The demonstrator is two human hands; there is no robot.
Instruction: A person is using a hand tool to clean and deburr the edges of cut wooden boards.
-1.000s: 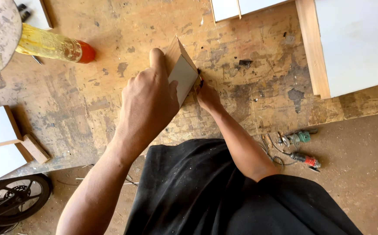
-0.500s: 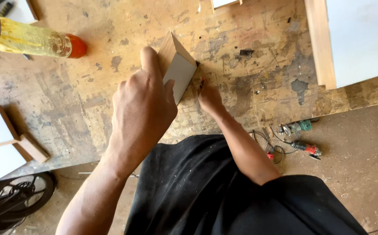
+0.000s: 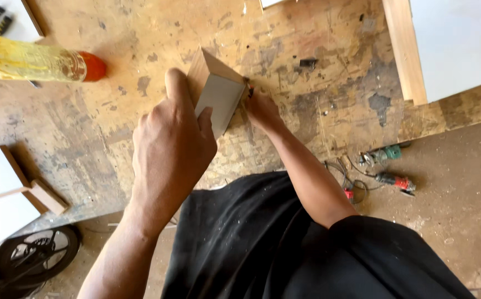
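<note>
A small wooden block [image 3: 218,91] with a pale grey-white face and tan sides stands on the stained plywood workbench [image 3: 307,127]. My left hand [image 3: 171,149] wraps over the block from the near side, thumb up along its left edge. My right hand [image 3: 260,108] is pressed against the block's right corner, fingers closed around something small and dark at the tip; what it is cannot be made out. My black shirt fills the lower frame.
A yellow bottle with a red cap [image 3: 41,63] lies at the upper left. White panels with wooden edges [image 3: 445,44] rest at the upper right, others [image 3: 0,188] at the left. Power tools and cords [image 3: 384,166] lie on the floor, a wheel [image 3: 35,254] at the lower left.
The view has shifted slightly; the block and both hands stay together at the same spot on the bench, the left hand keeping its hold.
</note>
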